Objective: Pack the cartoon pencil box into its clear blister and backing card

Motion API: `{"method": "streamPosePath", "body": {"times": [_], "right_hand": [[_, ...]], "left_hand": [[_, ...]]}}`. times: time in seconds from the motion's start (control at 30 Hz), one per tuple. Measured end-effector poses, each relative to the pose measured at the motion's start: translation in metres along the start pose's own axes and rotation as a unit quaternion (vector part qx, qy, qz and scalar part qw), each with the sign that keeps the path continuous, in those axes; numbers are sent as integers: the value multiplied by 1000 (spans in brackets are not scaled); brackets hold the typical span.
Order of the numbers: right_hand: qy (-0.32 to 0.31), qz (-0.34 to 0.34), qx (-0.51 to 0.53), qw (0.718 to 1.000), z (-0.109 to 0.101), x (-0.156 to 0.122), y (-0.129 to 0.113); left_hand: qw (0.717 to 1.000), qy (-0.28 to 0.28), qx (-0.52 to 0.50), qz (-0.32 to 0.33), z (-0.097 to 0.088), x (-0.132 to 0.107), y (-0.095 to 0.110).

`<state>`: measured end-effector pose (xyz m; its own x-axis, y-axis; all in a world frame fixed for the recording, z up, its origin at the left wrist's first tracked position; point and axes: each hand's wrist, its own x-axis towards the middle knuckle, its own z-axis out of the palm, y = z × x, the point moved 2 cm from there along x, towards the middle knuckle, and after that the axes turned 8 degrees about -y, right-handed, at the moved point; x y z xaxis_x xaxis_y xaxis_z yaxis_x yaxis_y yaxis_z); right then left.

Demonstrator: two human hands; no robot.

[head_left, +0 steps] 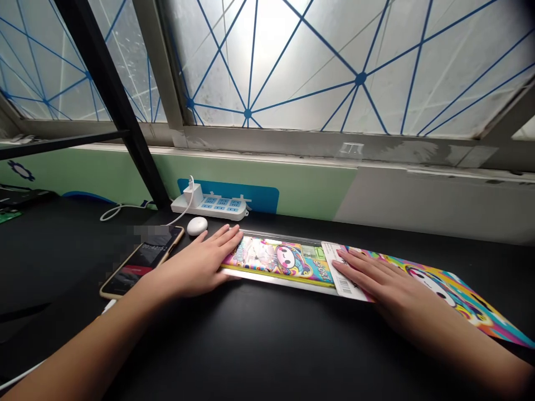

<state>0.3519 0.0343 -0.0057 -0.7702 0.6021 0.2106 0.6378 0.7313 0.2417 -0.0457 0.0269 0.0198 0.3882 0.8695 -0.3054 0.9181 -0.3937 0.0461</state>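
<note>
One bright pack (301, 264), pressed flat

And it lies on the black table (267, 345), in front of the power strip (223, 209) and stretching well to its right, cartoon-printed, SPORT across it! Left hand (204, 263): fingers straight, laid over the end nearest the strip. Right hand (387, 284), farther right of the strip: palm down, fingertips across the white barcode label (345, 285). Hands well apart, neither clenched! Just before the strip, a white rounded case (197, 226); front-left of it, a phone (144, 260). Plugged into the strip's left end: a white charger (193, 195)!
</note>
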Motion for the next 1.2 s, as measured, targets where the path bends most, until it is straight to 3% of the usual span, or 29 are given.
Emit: {"method": "streamPosePath", "body": {"times": [0.23,0.33,0.4,0.47,0.53,0.57,0.63,0.7,0.73,0.8,0.87,0.93,1.07,1.2], "right_hand": [[16,16,-12,1000,-29,-8,25],[63,41,-15,997,-52,-6,13],[89,22,-34,995,-63,-2,-18],[101,-28,-45,993,-64,3,-65],[126,-109,-60,984,-54,8,-120],[110,-139,-61,982,-44,12,-145],[129,-136,-29,982,-26,25,-183],[125,-131,13,983,-12,45,-204],[127,-124,48,983,-10,57,-206],[24,-154,133,979,-9,84,-205],[-74,-116,225,965,-15,108,-196],[-113,-87,284,948,-21,123,-190],[-58,-76,320,943,-23,130,-189],[85,-112,198,970,-27,119,-175]], "left_hand": [[999,34,-13,14,1,5,-14],[999,45,-16,13,1,6,-12],[998,57,-11,12,2,7,-8],[997,72,-4,12,3,8,-3],[996,88,0,14,5,9,1],[995,95,-1,15,5,9,3],[994,106,-5,17,6,9,5],[993,113,-11,20,7,9,6],[993,115,-14,21,7,9,6],[993,116,-21,23,7,9,6],[993,116,-26,24,6,9,7],[993,114,-26,23,5,8,9],[994,101,-22,15,3,8,10],[995,90,-31,13,4,8,8]]}}
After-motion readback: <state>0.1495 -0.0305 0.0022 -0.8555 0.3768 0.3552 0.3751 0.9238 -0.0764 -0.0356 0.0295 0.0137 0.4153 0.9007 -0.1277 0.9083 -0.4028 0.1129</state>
